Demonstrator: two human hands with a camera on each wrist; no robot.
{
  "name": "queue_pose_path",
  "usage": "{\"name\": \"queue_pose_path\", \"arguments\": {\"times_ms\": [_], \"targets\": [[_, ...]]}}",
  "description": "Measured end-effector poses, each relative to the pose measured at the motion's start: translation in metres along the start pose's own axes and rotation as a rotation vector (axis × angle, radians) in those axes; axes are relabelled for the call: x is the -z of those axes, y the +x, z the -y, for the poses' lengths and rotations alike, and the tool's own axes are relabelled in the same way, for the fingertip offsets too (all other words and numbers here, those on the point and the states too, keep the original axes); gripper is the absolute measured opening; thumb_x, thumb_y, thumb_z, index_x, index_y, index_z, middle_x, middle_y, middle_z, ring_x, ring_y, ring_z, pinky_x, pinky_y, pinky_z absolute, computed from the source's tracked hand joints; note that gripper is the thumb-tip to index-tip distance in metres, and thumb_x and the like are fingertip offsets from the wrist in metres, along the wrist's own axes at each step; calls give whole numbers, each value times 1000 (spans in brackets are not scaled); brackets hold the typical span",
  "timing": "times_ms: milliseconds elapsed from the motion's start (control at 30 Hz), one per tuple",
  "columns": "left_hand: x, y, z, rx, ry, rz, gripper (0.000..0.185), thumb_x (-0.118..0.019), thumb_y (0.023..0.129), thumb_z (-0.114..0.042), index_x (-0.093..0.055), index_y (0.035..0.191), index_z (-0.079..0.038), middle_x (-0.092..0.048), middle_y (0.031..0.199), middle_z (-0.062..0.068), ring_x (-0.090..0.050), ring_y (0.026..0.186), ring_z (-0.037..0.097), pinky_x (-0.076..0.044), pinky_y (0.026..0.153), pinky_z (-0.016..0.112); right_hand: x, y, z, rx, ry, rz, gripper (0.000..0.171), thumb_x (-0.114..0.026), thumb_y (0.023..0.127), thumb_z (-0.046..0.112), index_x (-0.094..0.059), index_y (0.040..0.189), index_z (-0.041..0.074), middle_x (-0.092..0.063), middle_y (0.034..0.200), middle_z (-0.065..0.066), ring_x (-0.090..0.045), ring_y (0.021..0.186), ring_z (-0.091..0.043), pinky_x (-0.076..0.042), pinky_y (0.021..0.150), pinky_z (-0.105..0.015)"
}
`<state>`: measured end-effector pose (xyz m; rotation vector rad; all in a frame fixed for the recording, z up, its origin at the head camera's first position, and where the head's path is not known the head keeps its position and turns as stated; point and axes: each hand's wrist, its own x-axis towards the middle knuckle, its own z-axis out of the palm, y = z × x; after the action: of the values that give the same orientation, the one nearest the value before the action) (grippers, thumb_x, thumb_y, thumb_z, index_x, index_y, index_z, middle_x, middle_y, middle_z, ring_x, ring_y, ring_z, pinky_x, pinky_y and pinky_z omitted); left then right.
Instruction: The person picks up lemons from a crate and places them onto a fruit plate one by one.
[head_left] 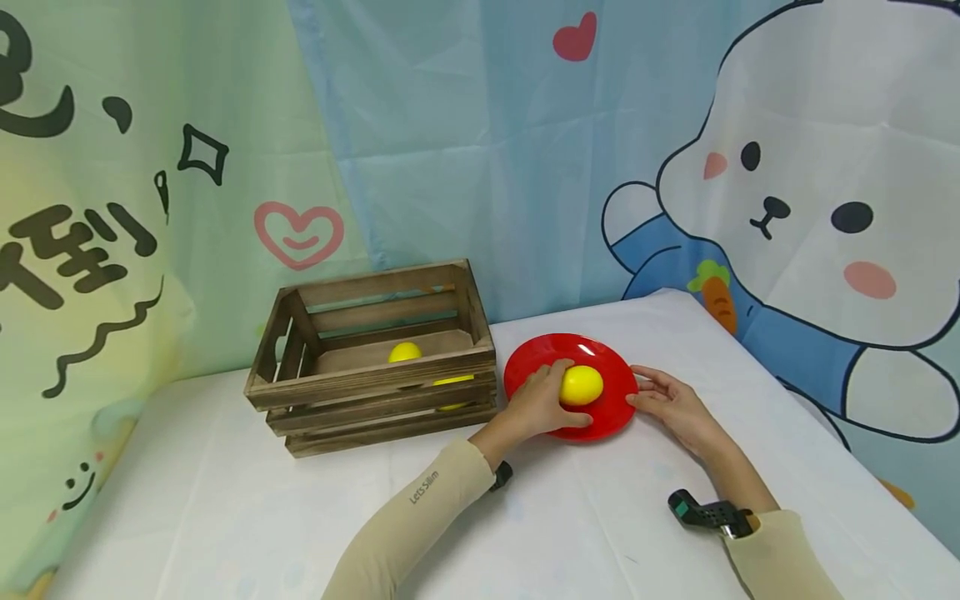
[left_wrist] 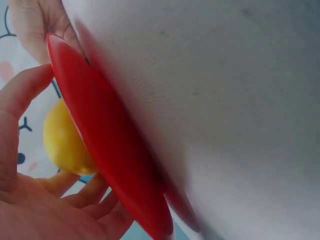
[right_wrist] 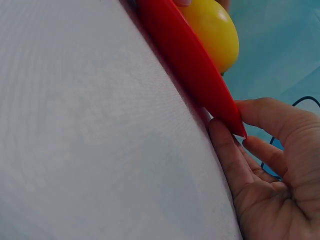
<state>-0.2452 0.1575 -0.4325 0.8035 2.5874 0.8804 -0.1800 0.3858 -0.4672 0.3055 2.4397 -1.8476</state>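
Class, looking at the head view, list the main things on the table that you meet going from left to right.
wooden crate → left hand → yellow lemon on the red plate → right hand

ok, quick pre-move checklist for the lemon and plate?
1. Left hand on lemon: ok, fingers curled round it.
2. Lemon on red plate: ok.
3. Right hand at plate rim: ok, fingertips touch the edge.
4. Plate flat on the table: ok.
5. Wooden crate clear of plate: ok, a gap shows.
6. Room in crate: cannot tell; at least one lemon inside.
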Motion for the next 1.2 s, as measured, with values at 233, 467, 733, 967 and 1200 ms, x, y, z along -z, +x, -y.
{"name": "queue_pose_path", "arguments": {"times_ms": [233,467,733,967,1200], "targets": [[7,1,-1,-6,-4,-49,86,-84,77,-30,-34,147,-20,-43,139,5,-43,125,20,-53,90,36,3,1,6,24,-9,3,73,-66,94,28,-29,153,5,-45,139,-27,-59,97,2,-51,85,-18],[11,-2,1,-21,-14,-95,86,-84,76,-27,-35,147,-19,-40,141,4,-41,126,19,-54,88,34,3,1,7,21,-36,4,74,-66,95,31,-29,153,5,-45,140,-26,-59,100,-1,-51,86,-18],[18,-10,-6,-71,151,-178,81,-82,78,-31,-38,146,-22,-39,146,2,-38,132,19,-53,90,36,3,-1,4,24,-26,7,75,-66,94,32,-29,152,3,-45,141,-27,-59,98,2,-51,86,-19],[27,-18,-17,-146,229,-208,75,-82,77,-34,-44,141,-20,-46,140,1,-44,127,17,-55,85,33,1,-3,2,35,-26,11,74,-65,95,31,-28,152,2,-44,141,-28,-58,98,3,-52,86,-19],[41,-35,-32,-237,293,-225,70,-80,80,-36,-45,139,-21,-49,138,0,-46,126,16,-53,92,35,1,-1,-1,40,-21,9,75,-65,95,32,-28,152,2,-44,141,-29,-59,97,2,-52,85,-19]]}}
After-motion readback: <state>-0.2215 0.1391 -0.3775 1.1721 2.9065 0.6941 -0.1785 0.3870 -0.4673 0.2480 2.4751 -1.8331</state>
